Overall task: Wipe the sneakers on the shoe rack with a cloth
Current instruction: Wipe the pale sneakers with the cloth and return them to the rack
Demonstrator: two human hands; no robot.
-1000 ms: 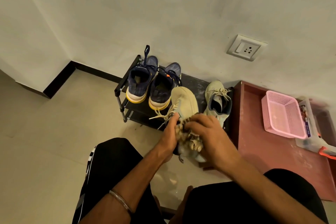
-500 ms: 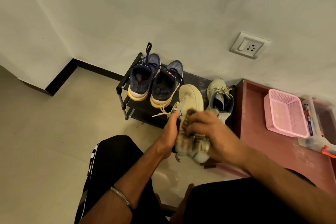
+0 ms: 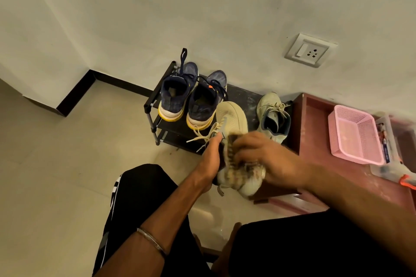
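1. Sliding back toward the heel now, the right hand (image 3: 267, 159) drags the striped cloth (image 3: 236, 164) along the cream sneaker (image 3: 231, 119), fingers curled round the cloth.
2. Left hand (image 3: 210, 159) grips that sneaker's side, off the shoe rack's (image 3: 157, 105) front edge, toe up.
3. Navy pair (image 3: 191, 99) sits at the rack's left end; the matching cream sneaker (image 3: 273, 114) at its right end.

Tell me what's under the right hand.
A crumpled cloth under the right hand, pressed on the pale sneaker that the left hand holds. The sneaker's heel is mostly covered.
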